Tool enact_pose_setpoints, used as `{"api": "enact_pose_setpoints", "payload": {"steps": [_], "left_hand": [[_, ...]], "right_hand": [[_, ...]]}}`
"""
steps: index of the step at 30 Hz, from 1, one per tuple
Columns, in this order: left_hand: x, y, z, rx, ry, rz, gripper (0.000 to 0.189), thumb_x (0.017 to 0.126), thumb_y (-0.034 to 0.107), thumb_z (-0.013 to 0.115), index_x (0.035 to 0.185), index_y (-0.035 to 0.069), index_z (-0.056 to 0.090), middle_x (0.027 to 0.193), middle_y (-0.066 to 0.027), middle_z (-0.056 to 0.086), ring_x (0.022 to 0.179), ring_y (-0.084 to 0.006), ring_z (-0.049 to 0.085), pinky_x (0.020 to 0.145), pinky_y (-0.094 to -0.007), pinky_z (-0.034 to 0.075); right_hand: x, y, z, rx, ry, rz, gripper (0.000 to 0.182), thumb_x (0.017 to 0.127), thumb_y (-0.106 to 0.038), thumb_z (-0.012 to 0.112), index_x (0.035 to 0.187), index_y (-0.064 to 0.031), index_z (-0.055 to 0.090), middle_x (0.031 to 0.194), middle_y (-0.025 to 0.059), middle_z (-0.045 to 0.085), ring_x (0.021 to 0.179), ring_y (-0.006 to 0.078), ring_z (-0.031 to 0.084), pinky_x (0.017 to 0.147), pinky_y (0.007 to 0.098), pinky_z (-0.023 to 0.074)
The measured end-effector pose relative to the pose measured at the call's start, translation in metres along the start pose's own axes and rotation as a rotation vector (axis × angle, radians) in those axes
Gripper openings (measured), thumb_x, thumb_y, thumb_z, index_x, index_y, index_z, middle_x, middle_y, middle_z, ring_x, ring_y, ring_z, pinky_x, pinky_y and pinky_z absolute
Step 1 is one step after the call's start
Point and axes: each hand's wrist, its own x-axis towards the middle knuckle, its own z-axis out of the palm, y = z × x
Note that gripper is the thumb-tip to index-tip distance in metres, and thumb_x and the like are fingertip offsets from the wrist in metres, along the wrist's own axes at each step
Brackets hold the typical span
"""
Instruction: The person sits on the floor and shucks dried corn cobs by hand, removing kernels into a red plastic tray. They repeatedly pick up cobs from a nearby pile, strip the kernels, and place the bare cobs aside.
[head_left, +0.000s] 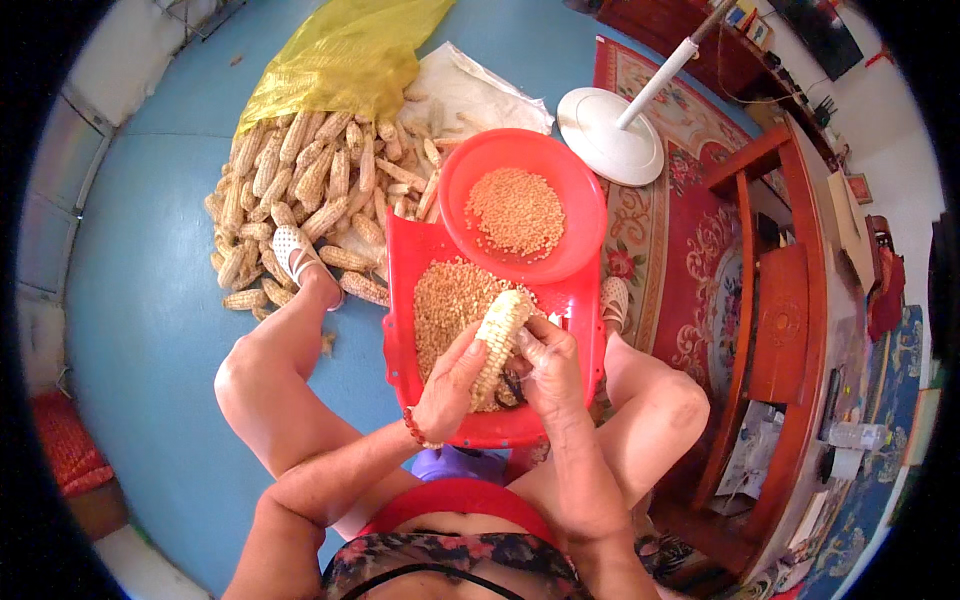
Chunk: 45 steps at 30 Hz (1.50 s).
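My left hand (451, 386), with a red bead bracelet at the wrist, grips a pale ear of corn (498, 337) from its left side. The ear is held at a tilt over a red plastic tub (401, 315) that holds loose corn kernels (450, 300). On the ear's right side is my right hand (551, 367), its fingers bent against the ear; what its fingertips do is partly hidden. A dark object (511, 391) shows below the hands in the tub. A round red basin (465, 240) with more kernels (517, 214) rests on the tub's far end.
Many ears of corn (300, 172) lie heaped at the far left beside a yellow mesh sack (337, 67) and a white sack (480, 90). A round white stand base (609, 135) is at the far right, on a patterned red carpet (690, 187). Wooden furniture (780, 322) stands right.
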Motion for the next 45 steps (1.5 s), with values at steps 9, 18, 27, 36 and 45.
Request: {"api": "enact_pose_setpoints", "payload": {"steps": [9,18,27,36,45], "left_hand": [[0.002,-0.013,0.007,0.183,0.067,0.217,0.051,0.094,0.022,0.042,0.134,-0.002,0.024,0.125,-0.0079,0.042,0.113,-0.0124,0.04,0.094,-0.0249,0.034],[0.003,-0.01,0.007,0.128,0.077,0.192,0.049,0.094,0.022,0.041,0.134,-0.002,0.025,0.125,-0.0085,0.043,0.113,-0.013,0.041,0.094,-0.0253,0.034],[0.002,-0.007,0.008,0.153,0.074,0.222,0.048,0.095,0.023,0.038,0.134,-0.003,0.025,0.127,-0.0092,0.042,0.115,-0.0143,0.04,0.096,-0.0268,0.033],[0.0,-0.013,0.005,0.056,0.13,0.171,0.044,0.094,0.024,0.038,0.129,-0.001,0.033,0.119,-0.0081,0.049,0.105,-0.0139,0.048,0.089,-0.0279,0.04],[0.001,-0.01,-0.004,-0.178,0.122,-0.085,0.036,0.092,0.03,0.037,0.121,0.008,0.042,0.087,-0.0022,0.055,0.064,-0.0097,0.051,0.048,-0.0238,0.041]], "right_hand": [[0.003,0.007,0.016,0.022,0.109,-0.091,0.03,0.089,-0.028,0.051,0.103,-0.0025,0.056,0.09,0.0017,0.057,0.08,0.0099,0.052,0.069,0.0246,0.0423],[0.002,0.015,0.017,-0.357,0.121,-0.31,0.024,0.09,-0.019,0.047,0.102,-0.0001,0.056,0.09,0.0025,0.057,0.08,0.0089,0.052,0.07,0.0234,0.0427],[0.008,0.021,0.016,0.093,0.141,-0.201,0.027,0.09,-0.018,0.043,0.104,0.0006,0.055,0.09,0.0012,0.058,0.077,0.0079,0.053,0.065,0.0223,0.0437],[0.014,0.028,0.013,-0.191,0.216,-0.27,0.021,0.091,-0.019,0.048,0.09,-0.0017,0.06,0.076,-0.0019,0.056,0.071,0.0052,0.048,0.063,0.0212,0.0409],[0.025,0.046,-0.004,0.14,0.3,0.023,0.022,0.091,-0.023,0.048,0.088,-0.0027,0.057,0.077,0.0028,0.057,0.069,0.0121,0.055,0.062,0.0249,0.0444]]}}
